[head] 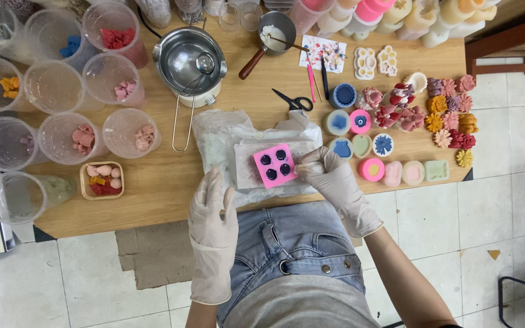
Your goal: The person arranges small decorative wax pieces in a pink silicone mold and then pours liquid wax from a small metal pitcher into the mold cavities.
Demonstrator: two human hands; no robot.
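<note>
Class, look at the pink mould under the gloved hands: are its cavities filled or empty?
Filled. All four cavities of the pink mould hold dark purple material. The right hand touches its edge.

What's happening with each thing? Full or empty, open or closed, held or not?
Pink mould: four cavities filled dark purple.
Right hand: gloved, touching the mould's edge.
Left hand: gloved, open, holding nothing.
Scissors: lying closed.
Steel pot: looks empty.
Small saucepan: holds white wax.
</note>
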